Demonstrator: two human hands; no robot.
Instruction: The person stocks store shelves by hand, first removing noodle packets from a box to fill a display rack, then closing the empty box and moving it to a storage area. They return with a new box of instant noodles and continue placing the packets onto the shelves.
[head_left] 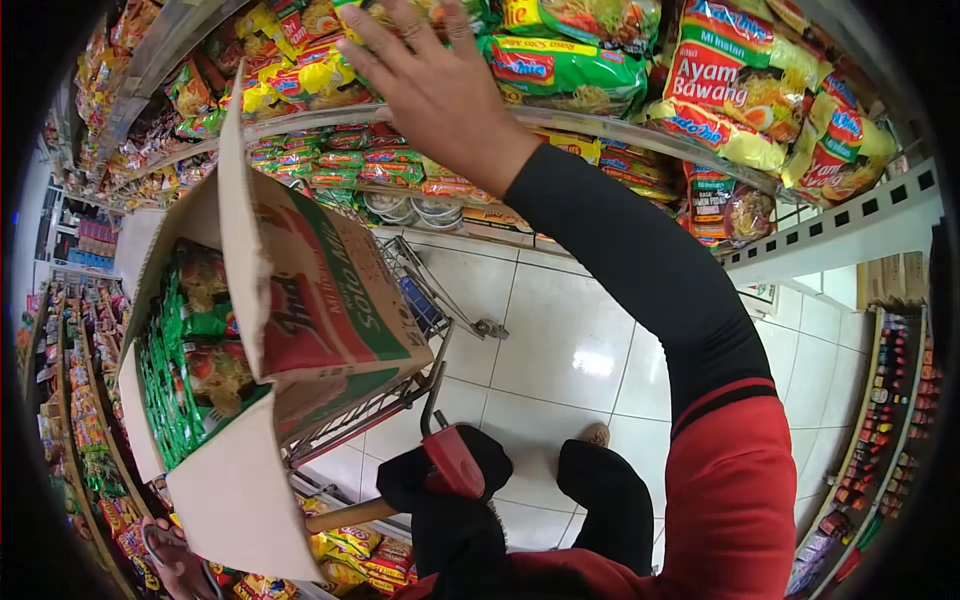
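Note:
My right hand point(435, 85) reaches up to the shelf at the top of the view, palm down with fingers spread, over yellow and green packs of instant noodles point(565, 72). No pack shows gripped in it. My left hand is not visible; the box's flaps cover that side. Left of me, an open cardboard box point(335, 290) of instant noodles rests tilted on a shopping cart point(340, 430). Its flaps stand open, and green noodle packs point(205, 350) are stacked inside.
More noodle packs point(725, 70) line the upper shelf at the right, above a white metal shelf support point(840, 225). Another stocked shelf point(85, 420) runs along the left. The cart's red handle end point(455, 460) is by my legs, over white floor tiles point(560, 350).

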